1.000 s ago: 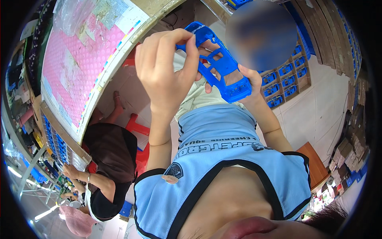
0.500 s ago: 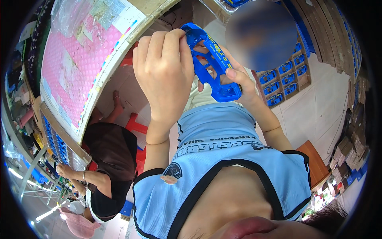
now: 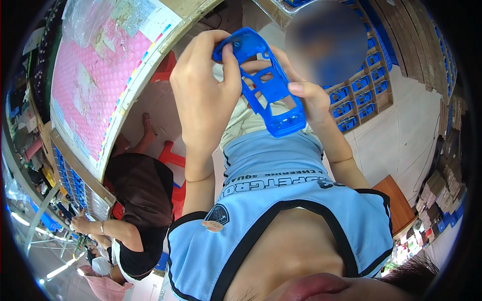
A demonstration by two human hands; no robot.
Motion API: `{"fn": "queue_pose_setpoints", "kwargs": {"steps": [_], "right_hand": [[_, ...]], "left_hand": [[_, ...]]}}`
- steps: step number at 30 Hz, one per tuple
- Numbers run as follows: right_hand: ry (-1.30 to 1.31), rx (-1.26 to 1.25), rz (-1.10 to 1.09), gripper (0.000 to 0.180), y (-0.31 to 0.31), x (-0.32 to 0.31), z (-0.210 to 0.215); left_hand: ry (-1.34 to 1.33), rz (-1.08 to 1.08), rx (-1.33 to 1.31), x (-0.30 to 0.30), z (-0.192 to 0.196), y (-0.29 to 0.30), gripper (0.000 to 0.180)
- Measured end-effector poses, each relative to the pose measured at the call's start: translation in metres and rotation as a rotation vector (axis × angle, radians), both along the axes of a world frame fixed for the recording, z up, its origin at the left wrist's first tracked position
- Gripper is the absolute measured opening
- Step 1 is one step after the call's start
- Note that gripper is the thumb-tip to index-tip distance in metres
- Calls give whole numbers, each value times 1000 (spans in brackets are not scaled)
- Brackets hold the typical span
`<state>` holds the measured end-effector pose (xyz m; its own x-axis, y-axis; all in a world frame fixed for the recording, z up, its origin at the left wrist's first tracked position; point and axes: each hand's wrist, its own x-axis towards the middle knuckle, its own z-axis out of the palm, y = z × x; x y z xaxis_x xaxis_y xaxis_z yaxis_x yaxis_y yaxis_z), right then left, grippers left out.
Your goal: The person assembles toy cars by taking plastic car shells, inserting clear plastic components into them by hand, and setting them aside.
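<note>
A blue plastic toy car body shell is held up in front of my waist, its hollow inside with window openings turned into view. My left hand pinches its upper left end, thumb inside the shell and fingers round the outer edge. Along the right side, my right hand grips the shell with the thumb on its edge; the other fingers are behind it, partly seen through the openings. The shell's lower end hangs free of both hands.
At the right, a divided cardboard tray holds several similar blue shells. A table with a pink covering lies at the left. Beyond it a co-worker in dark clothes sits near another tray of blue parts. A red stool stands between us.
The shell has been tilted so that more of its inside shows and its printed side is turned away. My left thumb has come inside its upper end.
</note>
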<state>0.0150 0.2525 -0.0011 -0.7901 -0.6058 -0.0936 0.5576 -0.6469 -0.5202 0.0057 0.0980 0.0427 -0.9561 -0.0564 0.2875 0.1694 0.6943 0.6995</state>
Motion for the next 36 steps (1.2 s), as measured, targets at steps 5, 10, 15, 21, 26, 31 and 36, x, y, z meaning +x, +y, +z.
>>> {"fn": "queue_pose_setpoints", "kwargs": {"steps": [5, 10, 15, 21, 26, 31, 36], "right_hand": [[213, 687, 72, 32, 6, -18, 8], [234, 839, 23, 25, 0, -26, -14], [274, 867, -83, 27, -2, -27, -18], [330, 874, -62, 27, -4, -27, -23], [524, 1016, -88, 26, -7, -28, -13], [497, 1037, -93, 25, -8, -26, -16], [615, 1180, -60, 20, -8, -28, -9]], "left_hand": [[-123, -136, -55, -3, -12, 5, 5], [-84, -174, -174, -4, -23, 12, 10], [-75, -177, -188, -5, -26, 13, 10], [-100, -159, -168, -4, -27, 14, 13], [-93, -191, -83, -4, -31, 17, 18], [-40, -158, -39, -5, -36, 19, 11], [-23, -133, -6, -4, -39, 19, 10]]}}
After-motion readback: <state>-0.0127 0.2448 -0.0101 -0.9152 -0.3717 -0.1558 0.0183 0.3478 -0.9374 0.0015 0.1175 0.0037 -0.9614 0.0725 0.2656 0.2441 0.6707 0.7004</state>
